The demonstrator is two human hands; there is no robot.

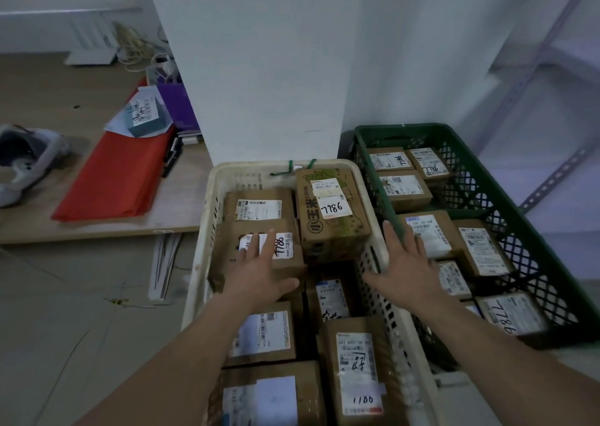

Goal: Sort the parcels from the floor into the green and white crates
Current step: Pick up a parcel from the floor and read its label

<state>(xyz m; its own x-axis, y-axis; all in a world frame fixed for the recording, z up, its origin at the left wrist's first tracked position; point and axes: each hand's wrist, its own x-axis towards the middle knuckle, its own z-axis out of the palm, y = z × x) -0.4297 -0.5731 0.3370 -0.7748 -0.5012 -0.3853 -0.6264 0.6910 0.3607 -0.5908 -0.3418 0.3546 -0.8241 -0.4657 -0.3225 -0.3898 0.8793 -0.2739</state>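
Cardboard parcel marked 7786 lies in the white crate, your left hand flat on it, fingers straight. Your right hand spreads open, empty, where that crate meets the green crate.

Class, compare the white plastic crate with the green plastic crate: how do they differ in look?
The white plastic crate has slotted walls; the green plastic crate has diamond lattice walls. The white one sits left, the green one right. Both hold labelled brown cardboard parcels.
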